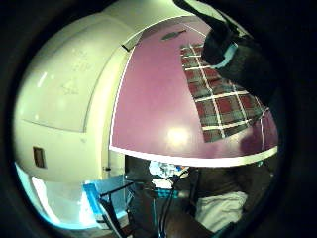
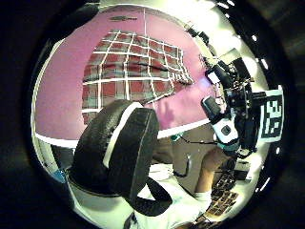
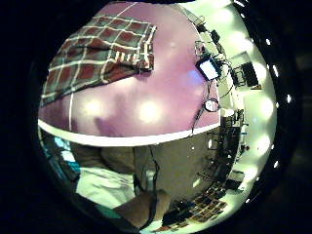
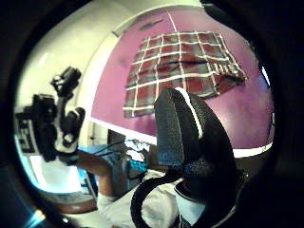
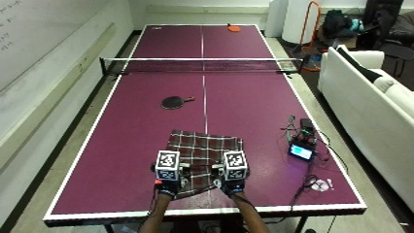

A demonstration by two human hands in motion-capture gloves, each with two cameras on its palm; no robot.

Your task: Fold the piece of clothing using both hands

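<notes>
Purple table tennis table (image 5: 129, 136) fills the room's middle, with its net (image 5: 202, 64) stretched across the far half. On the near half, just left of the white centre line, lies a plaid cloth (image 5: 204, 155) in dark red and grey with white lines, spread flat. Its long axis seems to run near to far, its far edge straight across the table and its near edge close to the table's near rim.

Both gloved hands hover over the cloth's near part, the left hand (image 5: 169, 183) over the near left corner and the right hand (image 5: 232, 183) over the near right side. Palm views show the cloth lying apart from both palms, with the fingers (image 4: 187, 142) loosely curled and holding nothing.

Farther out, a dark paddle (image 5: 175, 102) lies left of the centre line, between cloth and net. To the right of the cloth sits a small device (image 5: 302, 148) with a lit screen and cables. A white sofa (image 5: 369, 97) stands right of the table.
</notes>
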